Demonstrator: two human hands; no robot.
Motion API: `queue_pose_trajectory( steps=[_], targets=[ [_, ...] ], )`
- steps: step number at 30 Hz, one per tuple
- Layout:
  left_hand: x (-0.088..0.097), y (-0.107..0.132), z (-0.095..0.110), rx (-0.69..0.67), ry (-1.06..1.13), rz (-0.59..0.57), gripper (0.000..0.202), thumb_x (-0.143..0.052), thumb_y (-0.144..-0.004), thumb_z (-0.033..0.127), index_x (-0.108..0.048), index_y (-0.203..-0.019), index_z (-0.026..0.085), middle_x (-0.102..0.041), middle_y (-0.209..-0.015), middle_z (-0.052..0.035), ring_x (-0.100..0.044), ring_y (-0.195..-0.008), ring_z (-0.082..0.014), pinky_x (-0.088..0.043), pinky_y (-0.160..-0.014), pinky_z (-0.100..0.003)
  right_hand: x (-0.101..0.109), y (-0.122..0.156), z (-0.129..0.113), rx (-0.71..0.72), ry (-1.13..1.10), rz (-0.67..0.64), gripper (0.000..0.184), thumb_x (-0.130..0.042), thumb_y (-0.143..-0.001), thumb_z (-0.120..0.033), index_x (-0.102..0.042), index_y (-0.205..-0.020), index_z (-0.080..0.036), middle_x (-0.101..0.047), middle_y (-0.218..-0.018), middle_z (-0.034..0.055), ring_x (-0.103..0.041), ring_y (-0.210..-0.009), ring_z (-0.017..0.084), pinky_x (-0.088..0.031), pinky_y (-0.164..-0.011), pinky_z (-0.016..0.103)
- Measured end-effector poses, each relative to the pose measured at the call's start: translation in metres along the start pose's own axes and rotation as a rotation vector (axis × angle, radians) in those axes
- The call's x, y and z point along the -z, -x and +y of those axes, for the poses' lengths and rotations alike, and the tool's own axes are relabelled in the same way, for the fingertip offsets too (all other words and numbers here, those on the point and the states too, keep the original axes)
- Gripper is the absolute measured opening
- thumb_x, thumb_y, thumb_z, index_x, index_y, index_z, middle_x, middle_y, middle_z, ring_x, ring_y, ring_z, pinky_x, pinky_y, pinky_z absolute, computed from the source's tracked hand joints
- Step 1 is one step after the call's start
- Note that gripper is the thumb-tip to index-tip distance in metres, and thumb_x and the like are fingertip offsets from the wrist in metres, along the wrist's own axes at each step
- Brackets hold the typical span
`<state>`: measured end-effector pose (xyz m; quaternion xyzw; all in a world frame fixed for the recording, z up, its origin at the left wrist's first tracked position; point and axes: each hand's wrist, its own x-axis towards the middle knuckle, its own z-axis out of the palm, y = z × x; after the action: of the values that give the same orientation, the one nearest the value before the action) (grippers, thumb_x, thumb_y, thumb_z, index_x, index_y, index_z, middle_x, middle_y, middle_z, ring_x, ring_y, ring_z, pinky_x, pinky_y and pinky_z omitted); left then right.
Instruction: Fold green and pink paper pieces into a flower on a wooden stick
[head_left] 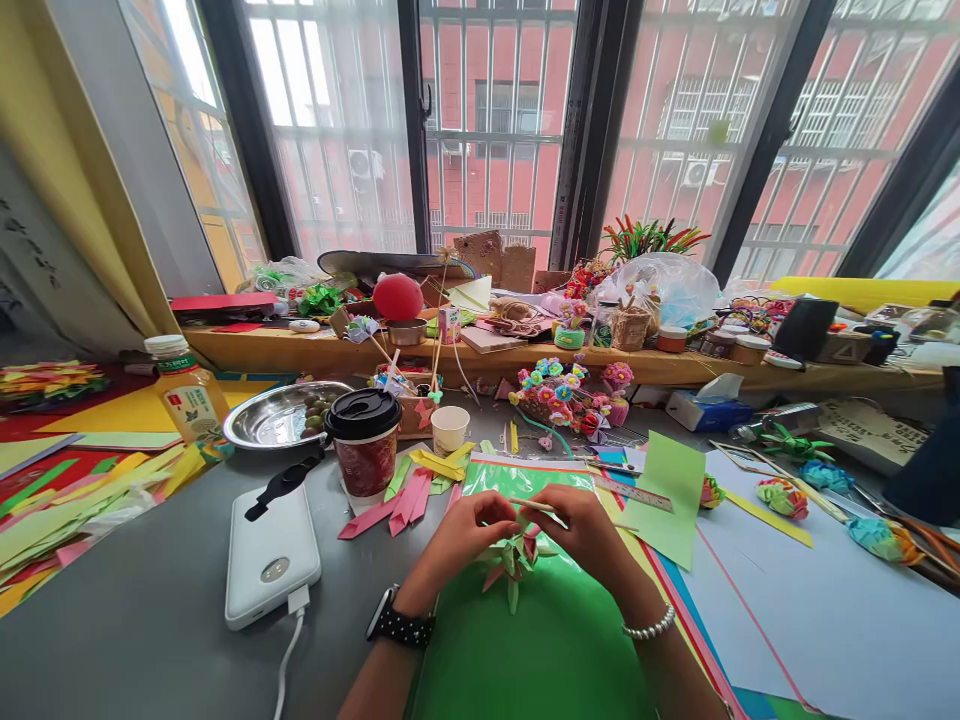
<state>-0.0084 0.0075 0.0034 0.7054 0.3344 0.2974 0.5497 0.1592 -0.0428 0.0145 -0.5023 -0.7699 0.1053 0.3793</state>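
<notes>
My left hand (474, 528) and my right hand (583, 520) meet fingertip to fingertip above a green sheet (525, 660). Both are closed in a pinch on a narrow pale paper strip (531, 506), mostly covered by the fingers. Just below the fingertips is a folded paper flower (513, 572) with pointed light green and pink petals. Whether the strip joins the flower, I cannot tell. A dark watch band with white dots circles my left wrist, and a beaded bracelet my right.
On the left are a white power bank (271, 560) with a cable, a lidded coffee cup (364, 445) and pink paper strips (411, 500). A pale green sheet (671, 500) and a ruler (634, 494) lie to the right. Behind stand paper flowers (553, 390) and a paper cup (450, 430).
</notes>
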Motion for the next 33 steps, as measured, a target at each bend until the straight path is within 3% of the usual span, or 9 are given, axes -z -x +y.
queue_pose_trajectory(
  steps=[3, 8, 14, 17, 21, 23, 33],
  targets=[
    [-0.001, 0.001, 0.000, -0.002, 0.001, 0.001, 0.016, -0.063, -0.063, 0.028, -0.057, -0.067, 0.014, -0.058, -0.067, -0.0001, -0.054, -0.065, -0.0134, -0.040, -0.061, -0.024, 0.002, 0.001, -0.001, -0.023, -0.005, -0.062, 0.008, -0.056, -0.078, -0.021, -0.063, -0.078, -0.018, -0.063, -0.070, 0.0005, -0.051, -0.058, 0.012, -0.036, -0.053, 0.020],
    [-0.004, 0.002, 0.002, 0.010, -0.012, 0.022, 0.014, -0.062, -0.063, 0.027, -0.058, -0.068, 0.014, -0.061, -0.069, -0.0010, -0.056, -0.068, -0.0147, -0.041, -0.063, -0.025, 0.004, 0.003, 0.000, -0.073, 0.000, -0.151, 0.011, -0.061, -0.073, -0.019, -0.064, -0.084, -0.020, -0.064, -0.070, -0.0014, -0.049, -0.056, 0.011, -0.035, -0.052, 0.019],
    [-0.005, 0.002, 0.004, 0.045, 0.021, 0.062, 0.019, -0.065, -0.061, 0.029, -0.055, -0.066, 0.013, -0.058, -0.065, 0.0001, -0.055, -0.062, -0.0132, -0.041, -0.058, -0.023, 0.001, 0.003, 0.005, -0.090, -0.020, -0.088, 0.014, -0.057, -0.077, -0.024, -0.066, -0.071, -0.017, -0.057, -0.053, -0.0026, -0.043, -0.047, 0.009, -0.030, -0.046, 0.019],
    [-0.002, 0.002, 0.004, 0.077, 0.048, 0.074, 0.027, -0.065, -0.062, 0.036, -0.056, -0.073, 0.013, -0.059, -0.070, -0.0013, -0.056, -0.066, -0.0143, -0.041, -0.055, -0.022, 0.002, 0.003, 0.006, -0.075, -0.040, -0.036, 0.019, -0.056, -0.079, -0.027, -0.067, -0.068, -0.017, -0.058, -0.052, -0.0024, -0.045, -0.046, 0.009, -0.030, -0.046, 0.019],
    [0.002, 0.006, 0.010, 0.118, 0.092, -0.017, 0.036, -0.060, -0.067, 0.042, -0.058, -0.091, 0.015, -0.062, -0.092, -0.0057, -0.059, -0.077, -0.0165, -0.044, -0.062, -0.024, 0.004, 0.003, 0.005, -0.090, -0.069, 0.044, 0.017, -0.055, -0.079, -0.029, -0.068, -0.076, -0.018, -0.063, -0.058, -0.0009, -0.050, -0.050, 0.010, -0.034, -0.048, 0.020],
    [0.001, 0.008, 0.013, 0.142, 0.086, -0.059, 0.039, -0.061, -0.066, 0.042, -0.057, -0.095, 0.015, -0.063, -0.092, -0.0055, -0.060, -0.076, -0.0165, -0.044, -0.064, -0.025, 0.006, 0.002, 0.005, -0.112, -0.085, 0.079, 0.015, -0.056, -0.079, -0.027, -0.068, -0.078, -0.019, -0.064, -0.062, -0.0004, -0.052, -0.052, 0.011, -0.036, -0.050, 0.020],
    [-0.001, 0.007, 0.012, 0.178, 0.072, -0.060, 0.043, -0.065, -0.062, 0.043, -0.060, -0.094, 0.015, -0.065, -0.091, -0.0066, -0.061, -0.068, -0.0156, -0.046, -0.061, -0.025, 0.010, 0.001, 0.000, -0.142, -0.070, -0.022, 0.008, -0.059, -0.075, -0.022, -0.065, -0.078, -0.019, -0.061, -0.058, -0.0031, -0.042, -0.045, 0.009, -0.030, -0.045, 0.019]
  ],
)
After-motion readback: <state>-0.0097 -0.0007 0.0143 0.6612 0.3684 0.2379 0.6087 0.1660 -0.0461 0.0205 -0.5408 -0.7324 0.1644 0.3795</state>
